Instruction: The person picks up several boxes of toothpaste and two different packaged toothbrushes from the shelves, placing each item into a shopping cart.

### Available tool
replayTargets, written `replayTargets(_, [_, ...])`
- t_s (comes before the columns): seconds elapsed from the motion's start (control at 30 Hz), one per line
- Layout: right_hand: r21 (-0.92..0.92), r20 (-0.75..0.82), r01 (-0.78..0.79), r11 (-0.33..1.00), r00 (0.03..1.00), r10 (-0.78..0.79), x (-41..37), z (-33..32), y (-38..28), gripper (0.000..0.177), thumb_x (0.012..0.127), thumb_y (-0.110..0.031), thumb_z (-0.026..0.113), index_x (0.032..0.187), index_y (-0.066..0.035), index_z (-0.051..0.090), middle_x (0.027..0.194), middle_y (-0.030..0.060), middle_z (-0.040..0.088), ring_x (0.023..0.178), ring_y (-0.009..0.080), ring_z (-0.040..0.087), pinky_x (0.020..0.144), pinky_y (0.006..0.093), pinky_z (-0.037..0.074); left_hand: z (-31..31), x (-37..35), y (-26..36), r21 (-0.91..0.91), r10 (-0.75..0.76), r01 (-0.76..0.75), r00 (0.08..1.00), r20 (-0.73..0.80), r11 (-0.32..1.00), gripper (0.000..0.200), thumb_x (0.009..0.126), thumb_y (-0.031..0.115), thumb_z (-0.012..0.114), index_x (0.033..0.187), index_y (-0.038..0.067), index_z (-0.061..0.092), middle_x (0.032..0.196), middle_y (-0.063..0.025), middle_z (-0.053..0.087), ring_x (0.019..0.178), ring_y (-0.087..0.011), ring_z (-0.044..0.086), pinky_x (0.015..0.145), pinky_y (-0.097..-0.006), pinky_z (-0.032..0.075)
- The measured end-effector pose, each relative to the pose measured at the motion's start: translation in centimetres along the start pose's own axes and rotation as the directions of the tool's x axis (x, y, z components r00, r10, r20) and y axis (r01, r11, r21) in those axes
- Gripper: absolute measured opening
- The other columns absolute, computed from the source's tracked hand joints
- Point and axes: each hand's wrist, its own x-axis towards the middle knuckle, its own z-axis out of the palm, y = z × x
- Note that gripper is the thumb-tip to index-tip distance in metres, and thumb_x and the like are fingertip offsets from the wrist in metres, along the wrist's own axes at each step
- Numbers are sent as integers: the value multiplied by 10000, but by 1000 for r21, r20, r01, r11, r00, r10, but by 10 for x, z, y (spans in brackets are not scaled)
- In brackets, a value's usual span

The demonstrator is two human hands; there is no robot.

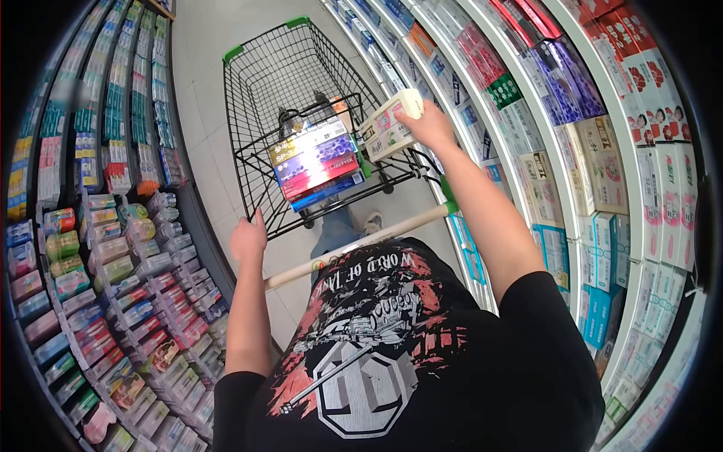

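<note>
My right hand (429, 126) is closed around a cream-coloured carton pack (389, 128) with pink print, held over the right side of the shopping cart (248, 98). What is inside the pack cannot be told. Close to it, a stack of shiny cartons (320, 164) in gold, purple, red and blue sits in the rear part of the cart. My left hand (248, 239) grips the cart's rear left corner, thumb pointing up, its other fingers mostly hidden. The pale handle bar (354, 245) crosses in front of my body.
Shelves of boxed goods (561, 79) curve along the right, close to my right arm. Racks with many small packages (113, 264) line the left side. Pale floor tiles (207, 98) run beside the cart. A shoe (374, 221) shows under the cart.
</note>
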Motion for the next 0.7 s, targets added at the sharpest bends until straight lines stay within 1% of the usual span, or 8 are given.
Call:
replayTargets(0.07, [-1, -3, 6, 1000, 1000, -6, 13, 14, 7, 766, 797, -629, 744, 1234, -16, 603, 1169, 193, 719, 1096, 353, 693, 935, 446, 536, -3, 2, 1, 7, -8, 8, 1000, 23, 1000, 753, 1005, 666, 337, 1268, 37, 656, 1177, -247, 709, 1128, -394, 678, 948, -488, 539])
replayTargets(0.17, [33, 70, 22, 999, 997, -25, 26, 26, 8, 780, 791, -637, 751, 1245, -18, 610, 1175, 187, 718, 1101, 344, 694, 939, 439, 534, -7, 4, 2, 13, -6, 6, 1000, 10, 1000, 743, 1001, 665, 351, 1246, 37, 664, 1160, -243, 717, 1110, -400, 684, 942, -490, 542])
replayTargets(0.23, [-5, 92, -10, 1000, 996, 10, 31, 32, 4, 787, 792, -653, 745, 1245, -21, 623, 1179, 183, 718, 1102, 337, 694, 936, 432, 533, -6, 6, 2, 16, 9, -9, 1000, -26, 1000, 694, 1005, 630, 397, 1188, 20, 674, 1079, -251, 731, 1051, -392, 705, 892, -493, 560])
replayTargets(0.33, [-3, 166, 30, 1000, 986, -29, 39, 42, 7, 801, 791, -686, 725, 1237, -27, 634, 1180, 181, 719, 1102, 335, 694, 929, 426, 534, -5, 8, 3, 29, 6, -5, 999, -32, 1000, 668, 1006, 610, 413, 1181, 23, 678, 1079, -244, 733, 1048, -392, 706, 897, -492, 561])
replayTargets(0.43, [42, 156, 35, 998, 987, -41, 50, 51, 14, 820, 783, -722, 706, 1221, -32, 648, 1176, 185, 719, 1101, 342, 692, 919, 429, 534, -8, 9, 4, 16, 4, -3, 999, -38, 1000, 653, 999, 601, 435, 1178, 23, 679, 1079, -238, 735, 1043, -393, 708, 891, -498, 564])
replayTargets(0.53, [32, 143, 90, 995, 985, -94, 59, 50, 19, 830, 773, -738, 699, 1202, -28, 662, 1169, 199, 717, 1100, 358, 689, 914, 440, 533, -2, 15, 2, 1, 10, -10, 998, -55, 1000, 645, 988, 600, 455, 1173, 25, 681, 1072, -236, 736, 1028, -394, 712, 873, -507, 569])
replayTargets(0.67, [42, 117, 103, 994, 987, -108, 74, 61, 19, 812, 765, -738, 695, 1123, -9, 720, 1083, 223, 737, 1020, 375, 714, 864, 461, 553, 5, 22, -3, -3, 21, -21, 999, -47, 1000, 615, 984, 583, 465, 1126, 28, 688, 1051, -232, 739, 1005, -395, 720, 864, -506, 575])
replayTargets(0.7, [31, 153, 66, 997, 986, -70, 64, 52, 8, 766, 797, -724, 687, 1146, -44, 729, 1082, 191, 751, 1030, 352, 720, 874, 439, 555, 11, 24, -6, -4, 15, -15, 999, -35, 1000, 606, 986, 575, 465, 1116, 28, 691, 1048, -235, 738, 1002, -395, 721, 865, -506, 574])
